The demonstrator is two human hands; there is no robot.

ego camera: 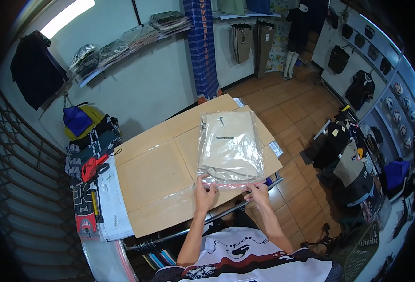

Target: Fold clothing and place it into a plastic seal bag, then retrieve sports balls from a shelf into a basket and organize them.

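Observation:
A clear plastic bag (222, 180) lies flat on a cardboard sheet (154, 172). Inside it is a folded beige garment (228, 151) with a dark Nike swoosh and a small dark strip bearing writing. A pink-red line runs along the bag's near edge. At that edge's left corner, my left hand (204, 195) pinches the plastic between thumb and fingers. The right end of the same edge is pinched by my right hand (259, 194), just over the cardboard's near side.
Left of the cardboard, a red-and-black tape dispenser (93, 168) and a yellow-black cutter (95, 202) lie by white plastic sheets (114, 208). A metal rail (179, 234) runs below the near edge. Clothes-laden racks (348, 162) stand right, across the tiled floor (285, 123).

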